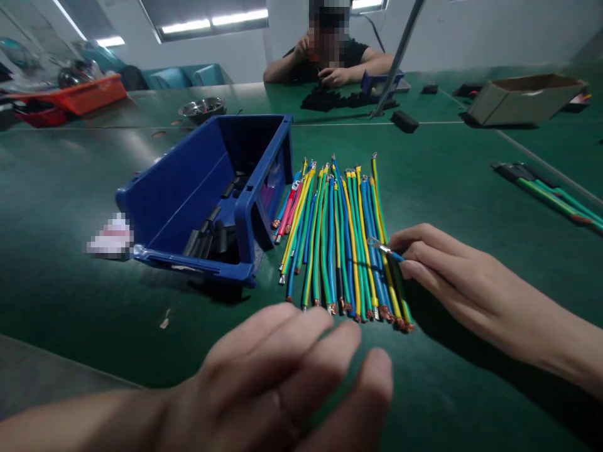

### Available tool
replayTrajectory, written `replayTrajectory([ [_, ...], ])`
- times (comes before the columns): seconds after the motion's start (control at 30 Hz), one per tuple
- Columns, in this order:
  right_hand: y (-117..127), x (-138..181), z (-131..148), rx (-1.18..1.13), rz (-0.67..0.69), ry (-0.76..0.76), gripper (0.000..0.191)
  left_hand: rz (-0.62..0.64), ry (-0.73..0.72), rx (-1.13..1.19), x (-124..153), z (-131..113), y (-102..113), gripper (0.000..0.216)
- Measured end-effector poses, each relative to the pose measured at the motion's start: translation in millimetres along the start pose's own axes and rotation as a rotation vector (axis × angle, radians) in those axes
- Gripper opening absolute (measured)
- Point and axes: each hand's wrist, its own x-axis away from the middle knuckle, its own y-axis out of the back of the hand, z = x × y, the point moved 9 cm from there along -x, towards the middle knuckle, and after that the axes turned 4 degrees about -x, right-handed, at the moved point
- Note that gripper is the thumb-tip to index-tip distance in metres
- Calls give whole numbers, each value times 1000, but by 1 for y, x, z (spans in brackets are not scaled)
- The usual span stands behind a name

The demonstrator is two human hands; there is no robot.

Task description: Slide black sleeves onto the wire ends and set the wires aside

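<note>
My right hand [452, 282] pinches a short blue wire [397, 256] between thumb and fingers. A silver ring terminal on its end points left, over the row of cut wires [342, 251]. Those wires are green-yellow, blue and a few red, laid side by side, many with bare copper at the near ends and metal terminals at the far ones. Close to the camera, my left hand [282, 376] hovers in front of the row, slightly blurred. Its fingers are loosely bent with the thumb apart, and nothing shows between them.
Left of the wires stands a blue bin [188, 194] with black sleeves [205, 235] inside. Several black-ended green wires [541, 188] lie at right. Farther back are a metal bowl [202, 108], a cardboard box [522, 100], a slanting pole [398, 56] and a person [330, 56] seated opposite.
</note>
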Motion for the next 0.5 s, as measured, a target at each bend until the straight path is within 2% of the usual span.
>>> replayTrajectory([
  [0.03, 0, 0, 0, 7, -7, 1, 26, -29, 83, -44, 6, 11, 9, 38],
  [0.07, 0, 0, 0, 16, -14, 4, 26, 1, 247, -76, 14, 31, 12, 39],
  [0.1, 0, -1, 0, 27, -21, 8, 25, -3, 321, -118, 19, 45, 17, 40],
  [0.13, -1, -1, 1, 42, -28, 13, 25, 2, 332, -148, 21, 55, 19, 39],
  [0.17, -1, -1, 1, 59, -33, 20, 24, -47, 361, -200, 21, 67, 25, 35],
  [0.23, -2, -1, 3, 97, -46, 37, 23, -94, 424, -294, 18, 92, 30, 20],
  [0.27, -2, -1, 4, 115, -57, 44, 22, -10, 484, -350, 15, 107, 23, 17],
  [0.3, -1, 0, 5, 130, -68, 51, 21, 141, 577, -363, 16, 124, 11, 23],
  [0.37, 1, 1, 7, 149, -91, 62, 21, 289, 673, -320, 16, 143, -3, 27],
  [0.5, 4, 1, 8, 131, -88, 43, 25, 412, 703, -270, 19, 149, -17, 27],
])
